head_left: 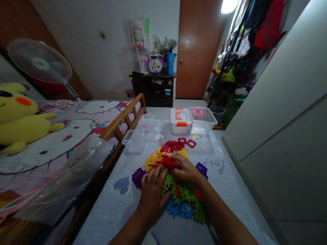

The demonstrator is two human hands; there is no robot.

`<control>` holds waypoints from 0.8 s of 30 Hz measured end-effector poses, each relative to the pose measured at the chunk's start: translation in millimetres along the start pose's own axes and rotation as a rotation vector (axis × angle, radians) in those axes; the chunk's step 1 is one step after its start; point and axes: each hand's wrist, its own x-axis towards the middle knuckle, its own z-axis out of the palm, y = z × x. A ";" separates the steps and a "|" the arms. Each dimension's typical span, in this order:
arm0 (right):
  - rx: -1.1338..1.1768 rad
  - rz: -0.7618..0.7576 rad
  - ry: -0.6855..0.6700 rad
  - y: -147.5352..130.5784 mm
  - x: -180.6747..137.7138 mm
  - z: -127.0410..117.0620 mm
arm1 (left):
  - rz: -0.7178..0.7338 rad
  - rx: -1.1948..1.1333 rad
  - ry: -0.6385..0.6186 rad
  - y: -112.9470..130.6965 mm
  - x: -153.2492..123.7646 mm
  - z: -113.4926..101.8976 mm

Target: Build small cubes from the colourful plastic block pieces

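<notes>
A heap of plastic gear-shaped building pieces lies sorted partly by colour on the table. My right hand is closed around some red pieces, with a bit of blue showing by its fingers. My left hand rests on the heap with its thumb apart, its fingertips near the red pieces. Green pieces lie between and below my hands, with blue pieces at the near side. Yellow pieces and more red pieces sit beyond. Purple pieces are left of my left hand; others lie to the right.
A lidded clear box with orange clips and an open clear bin holding something pink stand at the table's far end. Smaller clear containers are at the far left. A wooden bed rail runs along the left; a white cabinet stands right.
</notes>
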 end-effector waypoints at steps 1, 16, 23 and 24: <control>0.008 -0.026 -0.030 -1.9 -0.2 -2.3 | -0.003 0.001 0.012 -2.0 -0.4 -1.5; -0.457 0.365 -0.072 27.4 100.8 -36.1 | -0.512 -0.306 0.120 -41.4 -25.1 -25.1; -0.557 0.380 -0.235 37.3 103.0 -8.2 | -0.639 -0.461 0.109 -54.4 -17.8 -17.6; -0.547 0.370 -0.245 34.7 99.5 -7.9 | -0.639 -0.473 0.114 -57.2 -14.6 -16.2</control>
